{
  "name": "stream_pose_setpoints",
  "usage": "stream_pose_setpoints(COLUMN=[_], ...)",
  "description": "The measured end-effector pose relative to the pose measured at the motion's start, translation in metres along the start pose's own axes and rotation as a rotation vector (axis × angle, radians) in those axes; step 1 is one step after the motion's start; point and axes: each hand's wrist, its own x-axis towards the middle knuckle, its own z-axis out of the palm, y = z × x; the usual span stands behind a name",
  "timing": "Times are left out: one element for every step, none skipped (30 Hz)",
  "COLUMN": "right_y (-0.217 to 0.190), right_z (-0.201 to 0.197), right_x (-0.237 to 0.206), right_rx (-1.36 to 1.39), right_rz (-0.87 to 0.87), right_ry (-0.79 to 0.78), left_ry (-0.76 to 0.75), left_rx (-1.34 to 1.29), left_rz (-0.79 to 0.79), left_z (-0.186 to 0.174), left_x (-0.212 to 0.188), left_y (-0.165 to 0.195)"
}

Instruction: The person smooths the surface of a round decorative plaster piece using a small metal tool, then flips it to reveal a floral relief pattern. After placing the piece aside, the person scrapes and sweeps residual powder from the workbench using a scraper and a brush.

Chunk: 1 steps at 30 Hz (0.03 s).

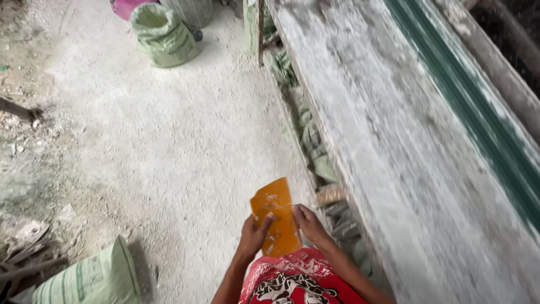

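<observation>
Item: orange flexible sheet (275, 217), smeared white.
Grip: left hand (254, 233) and right hand (308, 224) both clasped it.
Risk: the thin sheet might have slipped or buckled in the dusty fingers, dropping to the floor (169, 141).

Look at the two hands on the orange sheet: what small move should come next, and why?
Probably turn right and lift the orange sheet toward the whitish wall. Both the left hand and right hand already pinch its edges, white smears mark its face, and the wall beside it looks freshly coated and streaky.
</observation>
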Motion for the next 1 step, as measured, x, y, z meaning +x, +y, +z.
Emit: stream_pose_setpoints(right_y=[-0.0085], right_z=[-0.0036], right_x=[0.025], right_rx=[0.006], right_rz=[-0.002], right_ry=[-0.058], left_ry=[0.054], left_rx=[-0.011], left_rz=[-0.003], left_z=[-0.0073], left_x=[0.024], left_y=[0.006])
